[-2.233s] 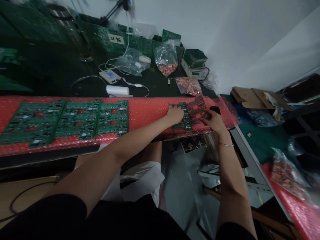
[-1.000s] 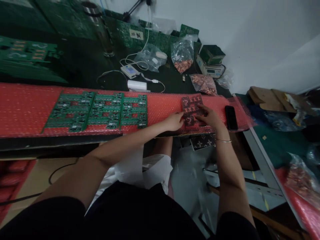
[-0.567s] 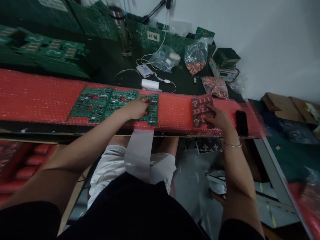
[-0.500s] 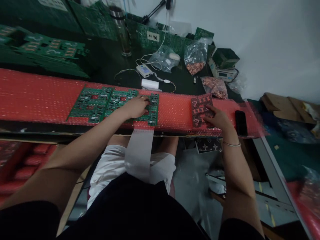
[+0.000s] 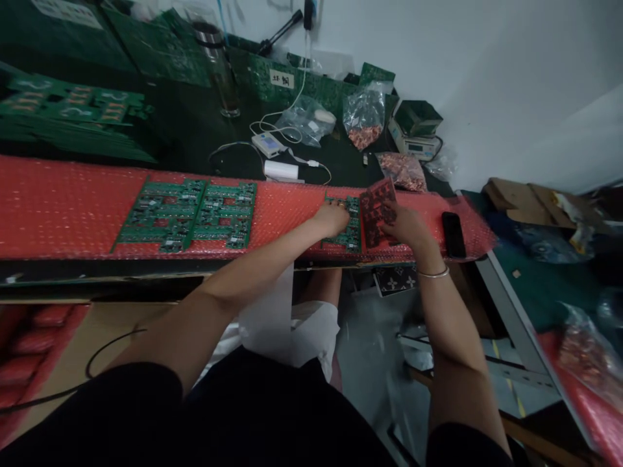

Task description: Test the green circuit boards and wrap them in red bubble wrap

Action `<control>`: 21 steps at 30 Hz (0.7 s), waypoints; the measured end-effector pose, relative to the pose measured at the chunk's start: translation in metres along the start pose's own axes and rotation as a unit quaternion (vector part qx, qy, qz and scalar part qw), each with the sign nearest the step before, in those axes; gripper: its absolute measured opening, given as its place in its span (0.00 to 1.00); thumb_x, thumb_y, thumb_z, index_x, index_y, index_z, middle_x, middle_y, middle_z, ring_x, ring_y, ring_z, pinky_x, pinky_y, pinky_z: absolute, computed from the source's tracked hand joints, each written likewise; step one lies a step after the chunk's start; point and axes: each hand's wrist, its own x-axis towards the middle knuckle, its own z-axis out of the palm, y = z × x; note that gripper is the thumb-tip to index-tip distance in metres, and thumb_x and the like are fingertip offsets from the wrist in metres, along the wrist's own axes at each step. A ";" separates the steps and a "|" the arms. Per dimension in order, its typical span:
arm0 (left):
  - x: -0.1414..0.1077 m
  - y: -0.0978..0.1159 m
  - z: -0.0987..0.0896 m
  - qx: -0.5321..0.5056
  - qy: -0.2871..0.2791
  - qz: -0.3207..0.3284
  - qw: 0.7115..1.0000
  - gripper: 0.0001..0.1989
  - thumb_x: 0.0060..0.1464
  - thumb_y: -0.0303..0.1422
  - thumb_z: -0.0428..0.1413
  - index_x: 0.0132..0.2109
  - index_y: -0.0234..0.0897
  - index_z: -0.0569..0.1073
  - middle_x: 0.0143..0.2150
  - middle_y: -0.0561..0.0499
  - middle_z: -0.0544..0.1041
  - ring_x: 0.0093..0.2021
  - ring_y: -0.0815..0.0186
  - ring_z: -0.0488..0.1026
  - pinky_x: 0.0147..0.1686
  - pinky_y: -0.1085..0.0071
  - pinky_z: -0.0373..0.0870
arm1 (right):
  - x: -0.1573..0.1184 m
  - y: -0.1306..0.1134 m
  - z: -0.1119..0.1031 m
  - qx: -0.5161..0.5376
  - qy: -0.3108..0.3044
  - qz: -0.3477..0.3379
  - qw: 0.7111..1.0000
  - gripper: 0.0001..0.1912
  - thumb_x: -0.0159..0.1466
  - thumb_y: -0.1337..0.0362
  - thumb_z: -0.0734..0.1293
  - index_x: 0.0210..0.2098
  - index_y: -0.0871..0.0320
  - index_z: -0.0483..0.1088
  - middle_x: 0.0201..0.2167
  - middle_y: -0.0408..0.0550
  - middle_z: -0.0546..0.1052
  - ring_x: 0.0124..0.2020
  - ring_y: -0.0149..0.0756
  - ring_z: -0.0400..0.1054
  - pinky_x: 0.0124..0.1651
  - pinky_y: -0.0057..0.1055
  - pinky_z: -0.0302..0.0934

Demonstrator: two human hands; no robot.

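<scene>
My left hand (image 5: 332,218) lies flat on a green board (image 5: 344,227); my fingers are spread on top of it, pressing, not pinching; the board sits on the red wrap (image 5: 73,201) near the table's front edge. My right hand (image 5: 403,224) is just beside it, to the right; it pinches a dark sheet (image 5: 376,204) and tips it up on its edge. The board's long side runs away from me; the sheet stands along its right side, touching or nearly so, I cannot tell which. Two more boards (image 5: 189,207) lie well apart to the left; a phone (image 5: 452,234) lies to the right.
</scene>
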 end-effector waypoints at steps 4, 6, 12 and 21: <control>0.000 -0.004 0.008 -0.033 0.025 0.008 0.999 0.19 0.64 0.31 0.57 0.58 0.27 0.78 0.64 0.30 0.74 0.67 0.44 0.67 0.64 0.54 0.66 | 0.004 -0.024 -0.002 -0.016 -0.007 -0.012 1.000 0.34 0.60 0.66 0.69 0.66 0.66 0.69 0.51 0.66 0.81 0.51 0.58 0.76 0.56 0.48 0.68; 0.000 -0.012 0.011 -0.084 0.038 0.020 0.996 0.19 0.61 0.31 0.59 0.57 0.29 0.78 0.62 0.33 0.75 0.66 0.46 0.69 0.63 0.57 0.67 | 0.006 -0.043 -0.001 -0.004 -0.032 -0.034 0.999 0.33 0.63 0.64 0.66 0.67 0.66 0.67 0.50 0.66 0.81 0.50 0.58 0.76 0.55 0.48 0.68; -0.009 -0.054 0.011 -0.235 0.139 -0.067 0.960 0.25 0.59 0.16 0.44 0.61 0.26 0.70 0.60 0.36 0.77 0.59 0.62 0.75 0.59 0.70 0.70 | 0.010 -0.120 0.029 0.030 -0.091 -0.075 0.993 0.47 0.65 0.62 0.65 0.77 0.70 0.44 0.60 0.72 0.75 0.54 0.61 0.75 0.57 0.51 0.68; -0.082 -0.037 0.020 -0.190 0.082 -0.072 0.976 0.17 0.68 0.28 0.46 0.57 0.29 0.74 0.52 0.37 0.82 0.55 0.53 0.78 0.60 0.60 0.72 | 0.006 -0.078 0.056 0.126 0.017 -0.005 0.992 0.31 0.66 0.49 0.68 0.60 0.66 0.72 0.50 0.66 0.80 0.49 0.52 0.76 0.55 0.47 0.69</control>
